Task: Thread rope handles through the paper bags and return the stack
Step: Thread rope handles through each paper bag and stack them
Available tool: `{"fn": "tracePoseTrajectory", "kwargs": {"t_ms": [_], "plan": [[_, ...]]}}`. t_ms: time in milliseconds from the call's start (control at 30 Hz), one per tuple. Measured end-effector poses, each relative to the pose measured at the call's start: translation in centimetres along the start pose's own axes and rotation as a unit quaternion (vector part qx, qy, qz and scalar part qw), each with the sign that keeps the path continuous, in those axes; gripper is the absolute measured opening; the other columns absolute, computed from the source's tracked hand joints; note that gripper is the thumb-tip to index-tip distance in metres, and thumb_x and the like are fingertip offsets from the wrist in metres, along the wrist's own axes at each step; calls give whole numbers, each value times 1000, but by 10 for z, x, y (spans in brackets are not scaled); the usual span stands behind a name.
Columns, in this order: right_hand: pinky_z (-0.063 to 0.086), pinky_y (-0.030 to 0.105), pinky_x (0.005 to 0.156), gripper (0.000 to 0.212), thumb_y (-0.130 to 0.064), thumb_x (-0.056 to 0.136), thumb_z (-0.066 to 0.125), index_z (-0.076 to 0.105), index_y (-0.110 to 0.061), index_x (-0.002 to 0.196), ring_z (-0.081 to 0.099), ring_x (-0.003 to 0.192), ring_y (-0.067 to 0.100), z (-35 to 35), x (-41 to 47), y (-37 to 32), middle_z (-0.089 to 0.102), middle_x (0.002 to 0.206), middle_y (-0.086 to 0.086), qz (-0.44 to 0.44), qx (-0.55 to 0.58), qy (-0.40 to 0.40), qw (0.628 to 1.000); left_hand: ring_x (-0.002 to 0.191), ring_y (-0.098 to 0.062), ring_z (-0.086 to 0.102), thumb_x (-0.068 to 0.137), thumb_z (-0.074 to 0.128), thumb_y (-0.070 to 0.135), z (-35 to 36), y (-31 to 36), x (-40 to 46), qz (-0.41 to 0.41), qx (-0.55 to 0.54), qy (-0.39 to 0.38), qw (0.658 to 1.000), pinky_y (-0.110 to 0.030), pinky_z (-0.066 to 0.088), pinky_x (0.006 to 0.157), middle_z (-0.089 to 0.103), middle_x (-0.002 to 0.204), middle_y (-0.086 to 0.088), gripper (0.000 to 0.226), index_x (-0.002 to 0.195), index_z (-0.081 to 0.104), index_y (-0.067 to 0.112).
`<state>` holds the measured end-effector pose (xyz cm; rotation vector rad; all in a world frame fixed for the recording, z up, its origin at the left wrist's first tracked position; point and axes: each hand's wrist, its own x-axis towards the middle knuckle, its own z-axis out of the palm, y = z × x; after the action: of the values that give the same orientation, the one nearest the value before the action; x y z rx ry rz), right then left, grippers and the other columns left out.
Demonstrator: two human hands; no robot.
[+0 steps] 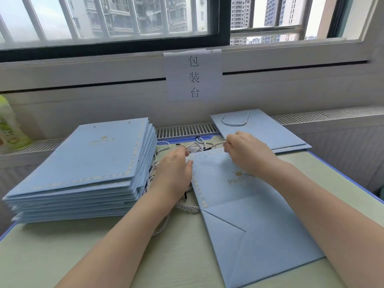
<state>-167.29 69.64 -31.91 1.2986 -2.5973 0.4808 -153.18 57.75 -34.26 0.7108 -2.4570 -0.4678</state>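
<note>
A flat light-blue paper bag (245, 221) lies on the table in front of me, its open top edge pointing away. My left hand (173, 173) holds the bag's top left corner, thumb on the paper. My right hand (247, 151) pinches a white twisted rope (216, 144) just above the bag's top edge. A loose heap of rope handles (193, 147) lies behind the bag, and more rope trails under my left wrist. A tall stack of blue bags without handles (93, 163) stands at the left. Two bags with a threaded handle (259, 129) lie at the back right.
The pale green table (62, 256) has a blue rim. A white paper sign (193, 75) with black characters hangs on the wall below the window. A green bottle (10, 125) stands on the sill at far left. Radiator grilles run along the back.
</note>
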Motion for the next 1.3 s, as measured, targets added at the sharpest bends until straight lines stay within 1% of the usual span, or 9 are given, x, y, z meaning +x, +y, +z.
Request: {"fn": "tracePoseTrajectory", "kwargs": {"t_ms": [167, 267, 333, 433, 600, 700, 867, 967, 1300], "plan": [[38, 42, 88, 27, -27, 101, 30, 47, -7, 107, 41, 108, 32, 8, 0, 8, 46, 115, 13, 56, -14, -62, 996, 116, -27, 52, 92, 53, 9, 2, 2, 2, -29, -86, -55, 994, -38, 41, 99, 54, 127, -12, 39, 130, 47, 6], [39, 43, 90, 25, -30, 100, 35, 48, -9, 108, 41, 108, 30, 9, -1, 7, 47, 116, 10, 38, -26, -58, 997, 96, -20, 59, 83, 60, -5, -4, 3, 2, -66, -212, -52, 974, -28, 51, 81, 59, 103, -7, 53, 131, 45, 11], [39, 42, 90, 22, -30, 99, 39, 48, -11, 105, 41, 108, 29, 7, -2, 4, 47, 115, 8, 16, -9, -47, 999, 77, -12, 56, 80, 58, -12, -10, 5, 3, -89, -291, -42, 952, -15, 48, 62, 54, 88, -3, 61, 133, 41, 13], [38, 39, 89, 17, -29, 97, 44, 50, -15, 105, 41, 110, 25, 4, -3, -2, 48, 114, 4, -35, 35, -18, 999, 62, -12, 48, 82, 50, -14, -16, 9, 4, -124, -358, -51, 924, -13, 38, 45, 50, 77, -3, 63, 135, 36, 18], [40, 40, 89, 14, -29, 94, 52, 56, -18, 102, 45, 106, 21, -1, -7, -17, 52, 111, 0, -146, 68, 8, 987, 81, -12, 52, 83, 48, -2, -18, 13, 5, -104, -317, -57, 941, -20, 39, 62, 54, 92, 2, 40, 118, 56, 15], [40, 38, 86, 13, -24, 94, 52, 56, -12, 97, 47, 102, 21, 0, -8, -23, 55, 106, 4, -180, 66, 21, 981, 71, -4, 47, 86, 55, 8, -14, 9, 6, -95, -266, -38, 959, -21, 34, 57, 52, 92, 4, 23, 107, 59, 18], [31, 23, 66, 13, -9, 94, 47, 58, -7, 101, 46, 77, 17, -3, -6, -21, 54, 87, -1, -150, 140, 51, 977, 98, -21, 56, 86, 63, 14, -12, 7, 7, -101, -246, -28, 964, -27, 43, 76, 59, 110, -5, 27, 112, 60, 11], [29, 14, 68, 17, -7, 93, 51, 66, -6, 101, 46, 78, 10, -3, -4, -20, 59, 89, -1, -170, 141, 48, 974, 89, -18, 52, 88, 62, 14, -14, 8, 5, -80, -249, -32, 965, -27, 39, 75, 55, 96, 0, 24, 112, 60, 15], [35, 20, 67, 12, -13, 91, 53, 63, -8, 94, 50, 77, 16, -9, -6, -22, 57, 83, -3, -138, 131, -4, 982, 87, -20, 59, 85, 64, 6, -15, 11, 3, -54, -251, -6, 966, -31, 49, 78, 60, 103, -6, 22, 105, 58, 13]]}}
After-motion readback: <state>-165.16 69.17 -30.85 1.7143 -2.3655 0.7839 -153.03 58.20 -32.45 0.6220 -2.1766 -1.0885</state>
